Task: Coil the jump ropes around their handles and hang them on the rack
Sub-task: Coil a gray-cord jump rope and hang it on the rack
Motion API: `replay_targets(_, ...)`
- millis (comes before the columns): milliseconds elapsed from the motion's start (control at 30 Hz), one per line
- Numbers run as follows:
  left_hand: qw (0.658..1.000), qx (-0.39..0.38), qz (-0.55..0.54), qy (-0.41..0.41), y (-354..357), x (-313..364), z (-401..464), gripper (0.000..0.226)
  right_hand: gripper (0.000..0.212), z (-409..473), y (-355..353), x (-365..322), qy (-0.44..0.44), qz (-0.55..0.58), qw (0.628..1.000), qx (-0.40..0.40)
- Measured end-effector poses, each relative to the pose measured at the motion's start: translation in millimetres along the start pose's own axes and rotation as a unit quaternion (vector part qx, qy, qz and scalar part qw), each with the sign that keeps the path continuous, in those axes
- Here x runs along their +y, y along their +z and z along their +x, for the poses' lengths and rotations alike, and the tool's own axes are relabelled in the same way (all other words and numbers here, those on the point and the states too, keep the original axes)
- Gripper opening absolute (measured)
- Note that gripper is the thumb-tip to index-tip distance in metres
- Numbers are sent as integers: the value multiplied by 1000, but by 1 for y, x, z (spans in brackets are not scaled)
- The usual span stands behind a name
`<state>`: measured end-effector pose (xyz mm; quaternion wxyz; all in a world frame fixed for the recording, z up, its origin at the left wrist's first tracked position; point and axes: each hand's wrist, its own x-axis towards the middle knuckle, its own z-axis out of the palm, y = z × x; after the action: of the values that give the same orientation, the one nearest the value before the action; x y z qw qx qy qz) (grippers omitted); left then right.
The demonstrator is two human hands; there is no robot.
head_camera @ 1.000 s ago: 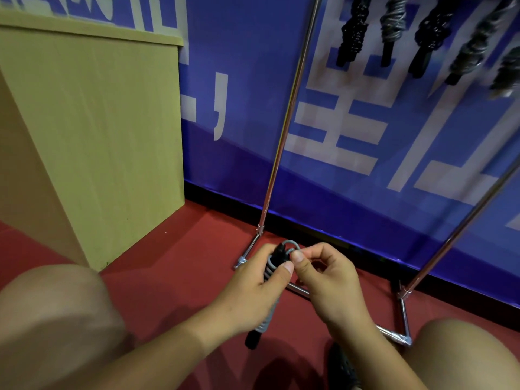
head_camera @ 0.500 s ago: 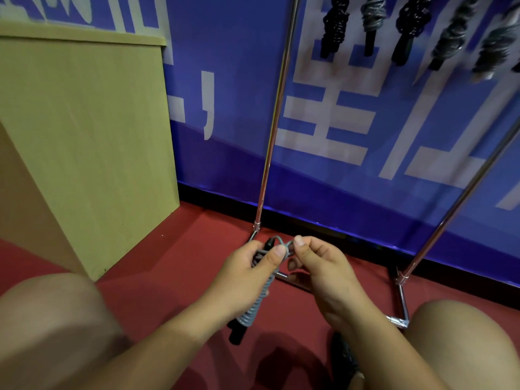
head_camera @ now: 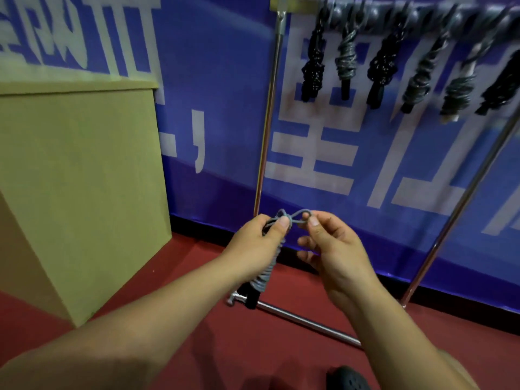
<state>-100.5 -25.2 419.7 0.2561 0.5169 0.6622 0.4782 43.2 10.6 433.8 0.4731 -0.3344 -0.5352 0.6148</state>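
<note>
My left hand grips a grey jump rope coiled round its black handles, the bundle hanging down and to the left of centre. At the top a small grey loop sticks out to the right, and my right hand pinches it between thumb and forefinger. The metal rack stands against the blue wall, its top bar at the upper right. Several coiled ropes, black and grey, hang in a row from that bar.
A tall yellow-green wooden cabinet stands on the left, close to the rack's left post. The rack's chrome base bar lies on the red floor below my hands. A dark shoe shows at the bottom edge.
Both hands have risen with the bundle, and the view has tilted up so the rack's top bar shows. My right hand has drawn the loop out to the right.
</note>
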Motion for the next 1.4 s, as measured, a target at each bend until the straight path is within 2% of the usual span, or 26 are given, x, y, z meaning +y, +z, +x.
replay_targets(133, 999, -17, -48, 11, -11, 53, 32, 43, 11, 25, 1, -57, -50, -42, 998, 13)
replay_targets(433, 984, -88, -158, -10, -28, 144, 127, 28, 12, 120, -2, -158, -102, -97, 989, 43)
replay_targets(667, 995, -18, -68, 69, -42, 216, 212, 30, 14, 208, -1, -235, -159, -153, 971, 89)
replay_targets(767, 993, 7, -76, 93, -45, 239, 241, 26, 17, 240, 4, -266, -174, -138, 970, 102)
replay_targets(833, 990, 15, -87, 108, -45, 250, 260, 31, 18, 258, 6, -284, -184, -121, 969, 108)
replay_targets(900, 989, 26, -92, 115, -45, 257, 276, 38, 15, 270, 8, -296, -188, -119, 969, 110)
replay_targets(1067, 989, 40, -101, 105, -39, 268, 310, 30, 11, 294, 7, -313, -187, -164, 960, 128)
replay_targets(1200, 991, 37, -92, 88, -36, 268, 322, 34, 9, 313, 4, -309, -193, -190, 952, 141)
replay_targets(1400, 991, 33, -84, 98, -27, 257, 334, 26, 8, 327, -5, -297, -194, -171, 955, 143)
